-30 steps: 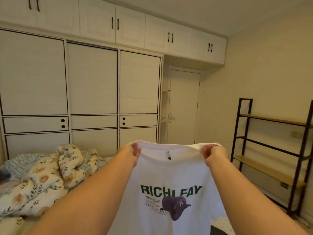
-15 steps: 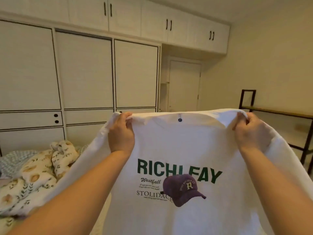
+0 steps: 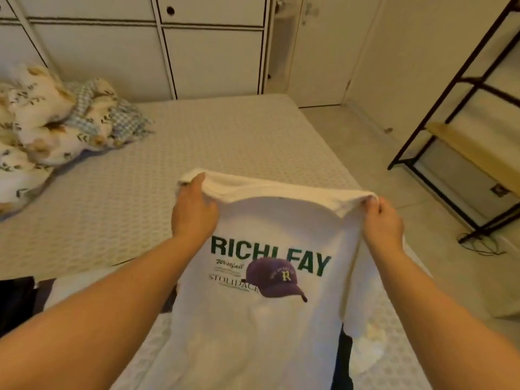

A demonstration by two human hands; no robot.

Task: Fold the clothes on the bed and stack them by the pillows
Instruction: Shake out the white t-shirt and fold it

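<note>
Over bed (image 3: 197, 142), hands lowered T-shirt (image 3: 261, 319); shoulders still pinched.

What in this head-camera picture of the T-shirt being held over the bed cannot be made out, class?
- T-shirt hem: cut off by the bottom edge.
- Small print beside the purple cap: too small and blurred.
- Dark clothes on the bed: hidden behind the left arm and shirt.
- Fingertips of the left hand and right hand: tucked into the shoulder fabric.
</note>
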